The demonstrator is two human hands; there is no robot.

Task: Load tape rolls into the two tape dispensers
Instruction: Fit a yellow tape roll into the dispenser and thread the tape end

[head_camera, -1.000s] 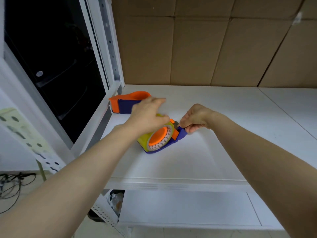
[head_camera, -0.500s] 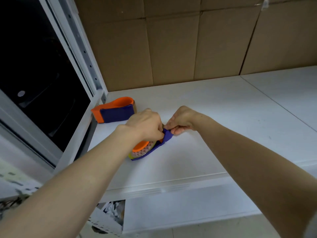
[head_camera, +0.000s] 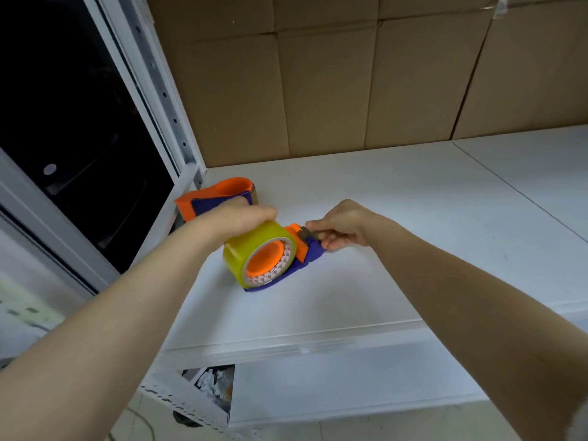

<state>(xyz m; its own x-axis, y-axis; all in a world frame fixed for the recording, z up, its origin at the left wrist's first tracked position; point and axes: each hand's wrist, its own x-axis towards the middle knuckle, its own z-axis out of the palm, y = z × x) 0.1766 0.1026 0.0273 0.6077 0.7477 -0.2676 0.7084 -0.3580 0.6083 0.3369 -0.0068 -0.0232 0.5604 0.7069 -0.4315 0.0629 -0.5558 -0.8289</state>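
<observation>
On shelf (head_camera: 381, 218): two dispensers (head_camera: 219, 195); left hand (head_camera: 241, 218) grips roll (head_camera: 254, 253), right hand (head_camera: 343, 224) pinches tape end (head_camera: 310, 233).

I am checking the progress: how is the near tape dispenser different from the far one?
The near tape dispenser carries a yellowish tape roll; the far tape dispenser shows no yellowish roll. The left hand and the right hand hold the near one; the far one lies untouched behind the left hand. Both are orange and blue, on the white shelf.
</observation>
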